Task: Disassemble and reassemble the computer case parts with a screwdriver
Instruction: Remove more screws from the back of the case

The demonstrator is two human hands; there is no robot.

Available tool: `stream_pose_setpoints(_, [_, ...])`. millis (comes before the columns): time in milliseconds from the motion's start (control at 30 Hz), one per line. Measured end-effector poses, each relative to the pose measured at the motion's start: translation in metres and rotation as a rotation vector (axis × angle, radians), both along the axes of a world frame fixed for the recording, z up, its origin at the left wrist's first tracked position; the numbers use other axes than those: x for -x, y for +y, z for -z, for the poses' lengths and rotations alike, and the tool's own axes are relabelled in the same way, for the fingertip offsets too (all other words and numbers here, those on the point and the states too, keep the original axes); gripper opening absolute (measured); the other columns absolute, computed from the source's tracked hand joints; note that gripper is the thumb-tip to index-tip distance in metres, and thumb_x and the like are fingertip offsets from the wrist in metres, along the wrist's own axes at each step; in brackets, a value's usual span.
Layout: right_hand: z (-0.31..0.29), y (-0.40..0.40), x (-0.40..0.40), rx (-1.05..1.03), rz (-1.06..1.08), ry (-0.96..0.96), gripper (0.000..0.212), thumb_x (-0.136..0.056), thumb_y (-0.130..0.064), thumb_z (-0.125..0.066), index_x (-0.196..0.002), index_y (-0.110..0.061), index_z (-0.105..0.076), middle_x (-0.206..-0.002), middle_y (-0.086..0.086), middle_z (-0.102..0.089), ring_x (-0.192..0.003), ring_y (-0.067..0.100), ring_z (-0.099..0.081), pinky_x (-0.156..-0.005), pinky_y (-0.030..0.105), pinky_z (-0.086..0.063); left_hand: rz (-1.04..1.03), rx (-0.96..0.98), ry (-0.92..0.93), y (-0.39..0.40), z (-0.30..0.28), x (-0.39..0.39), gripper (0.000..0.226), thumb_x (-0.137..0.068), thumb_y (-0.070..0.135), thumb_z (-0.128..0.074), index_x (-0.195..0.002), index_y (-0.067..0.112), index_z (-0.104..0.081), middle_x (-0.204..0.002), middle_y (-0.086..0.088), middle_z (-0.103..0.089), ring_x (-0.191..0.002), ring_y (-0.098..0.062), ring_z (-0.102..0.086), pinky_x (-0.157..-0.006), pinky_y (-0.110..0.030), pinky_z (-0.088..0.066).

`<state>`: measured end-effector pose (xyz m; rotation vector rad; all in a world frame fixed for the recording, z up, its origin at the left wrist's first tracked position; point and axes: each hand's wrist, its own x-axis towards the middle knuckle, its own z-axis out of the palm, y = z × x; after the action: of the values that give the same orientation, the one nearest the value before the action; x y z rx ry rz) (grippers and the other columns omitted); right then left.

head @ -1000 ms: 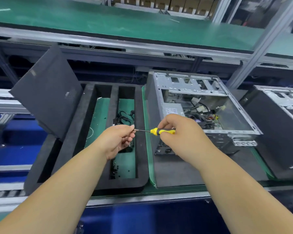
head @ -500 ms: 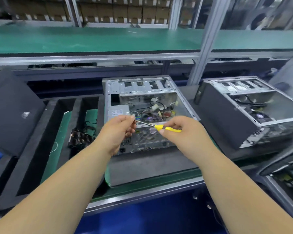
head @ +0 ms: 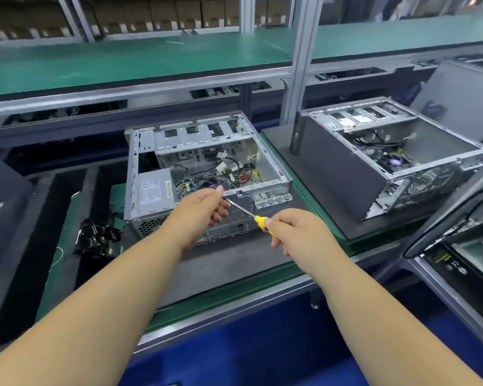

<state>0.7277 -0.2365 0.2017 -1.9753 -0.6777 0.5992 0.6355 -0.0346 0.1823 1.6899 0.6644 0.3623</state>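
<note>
- The right hand [head: 296, 232] grips the yellow handle of a screwdriver [head: 258, 219], fingers curled round it.
- The left hand [head: 200, 211] pinches the tip end of the metal shaft between thumb and curled fingers.
- The screwdriver slants up to the left, held in front of the rear panel of the open computer case [head: 204, 174].
- That case lies on its side on a dark foam pad [head: 234, 263], with its power supply [head: 152, 190] and wiring exposed.
- A second open case [head: 388, 157] lies to the right, apart from the first.
- A bundle of black cables [head: 95, 238] sits in the foam tray [head: 25, 260] at the left.
</note>
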Motion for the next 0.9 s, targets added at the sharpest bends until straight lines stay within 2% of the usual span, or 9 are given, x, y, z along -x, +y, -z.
stream_pose_setpoints(200, [0.014, 0.009, 0.002, -0.006, 0.129, 0.021, 0.033, -0.08, -0.053, -0.054, -0.073, -0.023, -0.066, -0.079, 0.011, -0.067, -0.056, 0.015, -0.049, -0.063, 0.034, -0.046, -0.008, -0.195, 0.039, 0.038, -0.009, -0.011, 0.029, -0.101, 0.035, -0.045, -0.089, 0.021, -0.068, -0.083, 0.003, -0.069, -0.073, -0.01, -0.059, -0.072, -0.028, -0.047])
stream_pose_setpoints(300, [0.023, 0.012, 0.007, 0.002, 0.212, 0.039, 0.03, -0.083, -0.05, -0.055, -0.073, -0.024, -0.065, -0.077, 0.008, -0.068, -0.056, 0.015, -0.049, -0.06, 0.033, -0.046, 0.007, -0.323, 0.105, 0.06, -0.016, -0.021, 0.012, -0.097, 0.031, -0.056, -0.091, 0.029, -0.066, -0.087, 0.008, -0.07, -0.078, -0.011, -0.063, -0.069, -0.026, -0.051])
stream_pose_setpoints(367, [0.029, 0.016, 0.01, 0.014, 0.257, 0.046, 0.029, -0.084, -0.049, -0.055, -0.072, -0.025, -0.065, -0.074, 0.006, -0.068, -0.056, 0.015, -0.049, -0.059, 0.033, -0.045, 0.067, -0.481, 0.2, 0.073, -0.018, -0.03, 0.006, -0.095, 0.032, -0.059, -0.096, 0.032, -0.064, -0.092, 0.014, -0.067, -0.081, -0.007, -0.062, -0.064, -0.023, -0.046])
stream_pose_setpoints(433, [0.033, 0.02, 0.014, 0.017, 0.287, 0.06, 0.029, -0.084, -0.049, -0.055, -0.072, -0.024, -0.065, -0.076, 0.008, -0.068, -0.056, 0.016, -0.049, -0.061, 0.034, -0.045, 0.174, -0.601, 0.325, 0.084, -0.017, -0.041, 0.015, -0.095, 0.031, -0.058, -0.109, 0.031, -0.063, -0.101, 0.013, -0.066, -0.085, -0.008, -0.061, -0.067, -0.025, -0.044])
stream_pose_setpoints(533, [0.036, 0.025, 0.02, 0.025, 0.332, 0.068, 0.03, -0.082, -0.05, -0.055, -0.072, -0.024, -0.066, -0.079, 0.011, -0.068, -0.057, 0.016, -0.049, -0.062, 0.034, -0.044, 0.337, -0.726, 0.514, 0.093, -0.009, -0.058, 0.033, -0.094, 0.031, -0.059, -0.127, 0.027, -0.057, -0.118, 0.002, -0.065, -0.101, -0.019, -0.061, -0.089, -0.031, -0.047])
stream_pose_setpoints(633, [0.039, 0.029, 0.026, 0.036, 0.359, 0.073, 0.03, -0.082, -0.051, -0.055, -0.072, -0.025, -0.066, -0.079, 0.01, -0.068, -0.058, 0.017, -0.051, -0.063, 0.034, -0.046, 0.424, -0.757, 0.613, 0.097, -0.003, -0.066, 0.042, -0.094, 0.038, -0.061, -0.134, 0.028, -0.053, -0.13, -0.001, -0.06, -0.113, -0.024, -0.057, -0.093, -0.031, -0.044])
stream_pose_setpoints(733, [0.041, 0.033, 0.031, 0.053, 0.368, 0.069, 0.027, -0.085, -0.048, -0.056, -0.072, -0.025, -0.065, -0.077, 0.008, -0.068, -0.059, 0.017, -0.051, -0.06, 0.033, -0.044, 0.443, -0.724, 0.63, 0.101, -0.002, -0.069, 0.044, -0.093, 0.035, -0.064, -0.136, 0.028, -0.054, -0.136, -0.002, -0.058, -0.12, -0.025, -0.054, -0.096, -0.03, -0.042])
stream_pose_setpoints(900, [0.042, 0.032, 0.037, 0.058, 0.382, 0.072, 0.027, -0.088, -0.047, -0.058, -0.071, -0.027, -0.065, -0.073, 0.006, -0.067, -0.058, 0.016, -0.05, -0.055, 0.031, -0.042, 0.451, -0.706, 0.582, 0.105, -0.006, -0.067, 0.043, -0.088, 0.023, -0.071, -0.13, 0.029, -0.061, -0.122, 0.002, -0.065, -0.108, -0.02, -0.06, -0.088, -0.026, -0.043])
